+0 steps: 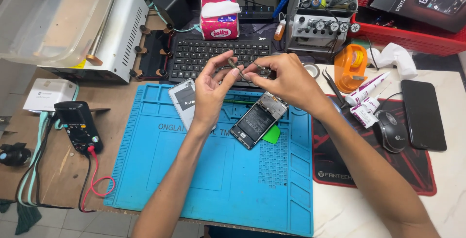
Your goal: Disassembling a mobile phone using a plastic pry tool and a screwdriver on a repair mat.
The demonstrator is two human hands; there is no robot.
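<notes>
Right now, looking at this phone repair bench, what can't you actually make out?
Head view only:
- Small part pinched between left hand and right hand: too small, fingers cover it.
- Detached back cover: partly behind the left hand.
- Opened phone: internals too small.
- Blue repair mat: forearms cover parts.

Blue work mat [204, 180] on brown bench. Black keyboard [218, 53] behind the mat, pink tissue pack [220, 18] just beyond it. White machine with clear lid [73, 19] at far left, black clamp fixture [154, 53] beside it. Black multimeter [77, 126] left of the mat – red lead [97, 180] looping off its lower end. Small white box [48, 94] near it. Right side – black-red mouse pad [374, 165] with black mouse [391, 131], dark phone [422, 114] on white top, white glue tubes [366, 97], orange tape dispenser [350, 65], black tweezers [334, 87]. Red basket [407, 34] and grey knobbed unit [318, 32] at back.
</notes>
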